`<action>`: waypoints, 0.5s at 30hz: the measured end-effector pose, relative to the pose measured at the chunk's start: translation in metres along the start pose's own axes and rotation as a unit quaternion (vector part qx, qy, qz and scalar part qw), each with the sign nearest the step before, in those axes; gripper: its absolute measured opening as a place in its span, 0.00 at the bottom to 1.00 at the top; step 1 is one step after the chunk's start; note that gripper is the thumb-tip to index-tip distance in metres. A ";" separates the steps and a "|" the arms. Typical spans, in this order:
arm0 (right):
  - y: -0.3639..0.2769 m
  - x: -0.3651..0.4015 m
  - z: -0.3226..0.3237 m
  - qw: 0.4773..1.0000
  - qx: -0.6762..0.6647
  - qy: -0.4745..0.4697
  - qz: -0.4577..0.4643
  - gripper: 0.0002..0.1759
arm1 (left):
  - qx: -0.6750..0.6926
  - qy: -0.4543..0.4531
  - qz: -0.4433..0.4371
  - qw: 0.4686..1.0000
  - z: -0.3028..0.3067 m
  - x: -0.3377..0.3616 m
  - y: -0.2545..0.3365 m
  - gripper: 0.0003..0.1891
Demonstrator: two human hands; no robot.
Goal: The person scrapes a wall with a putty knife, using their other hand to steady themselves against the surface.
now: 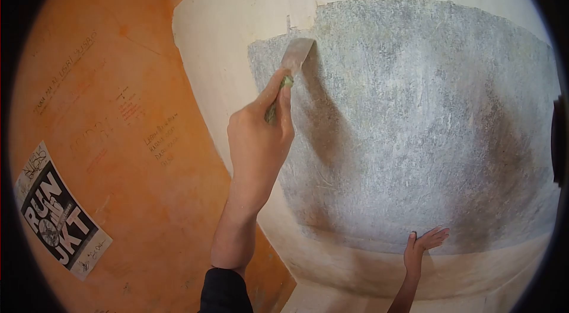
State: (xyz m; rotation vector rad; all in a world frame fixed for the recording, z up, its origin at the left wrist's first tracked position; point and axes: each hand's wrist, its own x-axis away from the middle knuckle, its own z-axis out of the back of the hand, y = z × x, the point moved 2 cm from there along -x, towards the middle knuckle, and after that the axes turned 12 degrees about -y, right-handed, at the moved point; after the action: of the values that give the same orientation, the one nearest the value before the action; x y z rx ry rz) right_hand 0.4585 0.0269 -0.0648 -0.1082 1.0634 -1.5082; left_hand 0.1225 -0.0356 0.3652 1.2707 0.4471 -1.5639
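My left hand [264, 123] is closed round the greenish handle of a scraper [298, 52], its wide metal blade tilted up against the wall. The blade lies over the upper left part of a rough grey patch [403, 111], close to the ragged edge of the cream-white coating [237, 11]. Lower right, my right hand [424, 242] is held flat at the bottom edge of the grey patch, with fingers stretched out to the right and thumb up. It holds nothing.
An orange wall [142, 194] with handwriting fills the left side. A black and white sticker [59, 218] is stuck on it at the lower left. A dark object [559, 141] shows at the right edge. Shadows fall across the grey patch.
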 end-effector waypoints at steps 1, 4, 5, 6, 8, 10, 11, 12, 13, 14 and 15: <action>0.000 0.000 0.000 1.000 -0.003 0.005 -0.003 0.52 | 0.022 -0.009 0.001 1.000 -0.003 0.000 -0.001 0.17; -0.001 0.000 0.001 1.000 -0.004 0.002 -0.007 0.52 | 0.007 0.042 -0.024 0.999 -0.014 -0.044 0.002 0.16; -0.001 0.000 0.001 1.000 -0.001 -0.001 -0.005 0.52 | 0.009 0.043 -0.017 0.999 -0.008 -0.040 0.006 0.16; -0.001 0.000 0.001 1.000 0.000 0.001 -0.002 0.52 | 0.005 0.035 -0.024 0.999 0.002 -0.037 0.018 0.15; -0.001 0.000 0.001 1.000 -0.002 -0.001 -0.005 0.52 | -0.009 -0.006 -0.008 1.000 0.006 -0.018 0.027 0.14; -0.001 0.000 0.001 1.000 -0.006 -0.007 -0.008 0.52 | -0.012 -0.015 0.013 1.000 -0.005 -0.001 0.021 0.13; 0.002 0.000 -0.001 1.000 -0.007 -0.004 -0.005 0.52 | -0.013 -0.015 0.027 0.999 -0.009 0.000 0.018 0.13; 0.005 0.002 -0.002 1.000 0.006 -0.014 -0.010 0.52 | 0.007 0.020 -0.008 1.000 -0.006 -0.004 0.022 0.13; 0.009 0.002 -0.004 0.999 0.020 -0.025 -0.014 0.52 | 0.008 0.023 -0.009 1.000 -0.003 -0.009 0.027 0.13; 0.013 0.002 -0.005 0.999 0.022 -0.029 -0.012 0.52 | 0.009 0.012 0.014 1.000 0.003 -0.011 0.032 0.13; 0.013 0.001 -0.006 0.999 0.024 -0.033 -0.010 0.52 | 0.009 0.001 0.037 0.999 0.007 -0.012 0.034 0.14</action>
State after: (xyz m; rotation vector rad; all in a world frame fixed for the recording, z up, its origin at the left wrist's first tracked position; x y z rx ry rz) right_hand 0.4638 0.0310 -0.0771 -0.1344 0.9761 -1.5371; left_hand 0.1473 -0.0495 0.3889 1.2878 0.3843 -1.5076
